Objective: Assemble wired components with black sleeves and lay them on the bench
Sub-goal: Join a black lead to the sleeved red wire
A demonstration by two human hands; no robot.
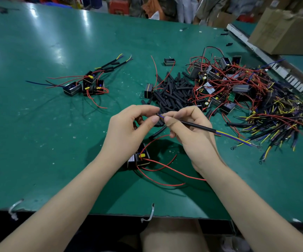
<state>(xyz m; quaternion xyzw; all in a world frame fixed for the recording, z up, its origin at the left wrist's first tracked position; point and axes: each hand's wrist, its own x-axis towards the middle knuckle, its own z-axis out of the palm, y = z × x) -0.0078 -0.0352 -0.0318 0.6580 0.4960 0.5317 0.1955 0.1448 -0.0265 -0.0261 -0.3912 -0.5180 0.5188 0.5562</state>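
My right hand (pixel 189 130) pinches a black-sleeved cable (pixel 199 126) whose yellow and blue wires stick out at both ends. My left hand (pixel 128 131) has its fingers curled at the cable's left tip, thumb and forefinger close on the bare wire ends. Under my hands a small black boxed component (pixel 139 158) with a yellow part and red wires lies on the green bench (pixel 56 142). A loose black sleeve (pixel 158 132) lies just beyond it.
A heap of black sleeves (pixel 172 91) lies ahead. Right of it is a tangle of components with red wires (pixel 225 82) and sleeved cables (pixel 278 124). Several assembled units (pixel 87 82) lie at the left. A cardboard box (pixel 283 28) stands far right.
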